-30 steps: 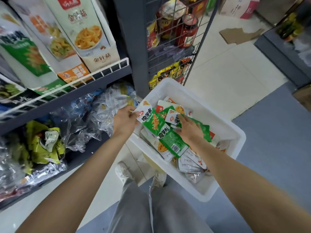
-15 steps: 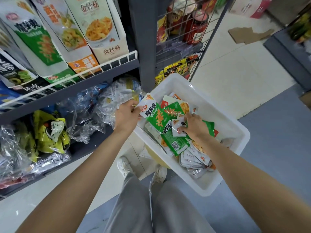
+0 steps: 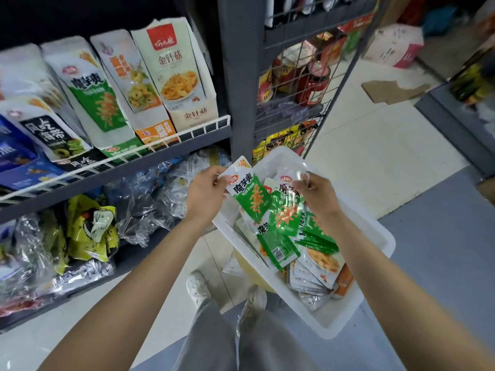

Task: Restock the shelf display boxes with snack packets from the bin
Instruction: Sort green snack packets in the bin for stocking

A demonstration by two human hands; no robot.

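Note:
A white bin (image 3: 375,285) at the lower right holds several snack packets, green-and-white ones on top and pale ones (image 3: 318,266) beneath. My left hand (image 3: 206,191) pinches the top of a green-and-white packet (image 3: 250,194) raised over the bin's left rim. My right hand (image 3: 314,195) grips another green packet (image 3: 285,212) lifted beside it. On the upper shelf stand tall display boxes: a green-and-white one (image 3: 93,97) with matching print, an orange-based one (image 3: 134,84) and a beige one (image 3: 179,73).
A white wire rail (image 3: 160,140) fronts the upper shelf. Clear and yellow bagged goods (image 3: 88,231) fill the lower shelf. A grey post (image 3: 241,84) and a wire rack with red jars (image 3: 313,81) stand behind the bin. My shoes (image 3: 197,287) are on the tiled floor.
Both hands have lifted from the bin, each with a green packet held higher. My view has swung upward, so more of the upper shelf's display boxes shows.

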